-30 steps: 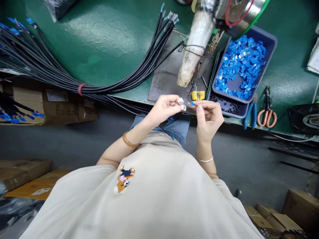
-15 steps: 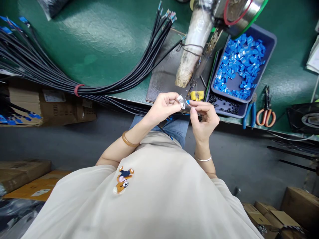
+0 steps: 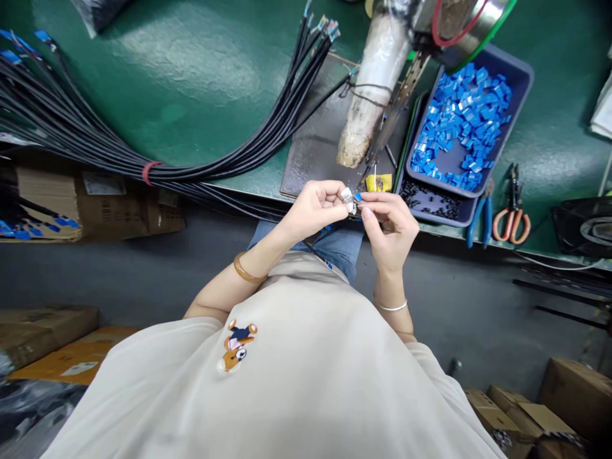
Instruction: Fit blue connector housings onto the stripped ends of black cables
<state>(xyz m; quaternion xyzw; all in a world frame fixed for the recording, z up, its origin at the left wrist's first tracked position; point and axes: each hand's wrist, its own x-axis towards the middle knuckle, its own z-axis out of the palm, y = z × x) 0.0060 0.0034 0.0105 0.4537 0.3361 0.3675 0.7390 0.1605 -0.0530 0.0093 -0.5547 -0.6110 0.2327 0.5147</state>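
My left hand (image 3: 316, 209) is closed in a pinch on a small white piece (image 3: 347, 196) at the bench's front edge; its exact kind is too small to make out. Facing it, my right hand (image 3: 392, 228) pinches a small blue piece (image 3: 358, 197) between thumb and fingers. The two pieces are close together; whether they touch I cannot tell. Just beyond my fingers lies a yellow block (image 3: 379, 183), below the tip of a white wrapped nozzle-like part (image 3: 356, 131) of a bench fixture.
A bundle of black cables (image 3: 210, 171) with a red tie curves across the green bench. At right, a tray (image 3: 519, 83) of blue pieces overlaps a tray of small black parts (image 3: 433, 203). Blue-handled pliers (image 3: 486, 220) and orange-handled scissors (image 3: 511, 220) lie beside them.
My right hand has moved slightly left, bringing the blue piece closer to the white piece. My left hand has hardly moved.
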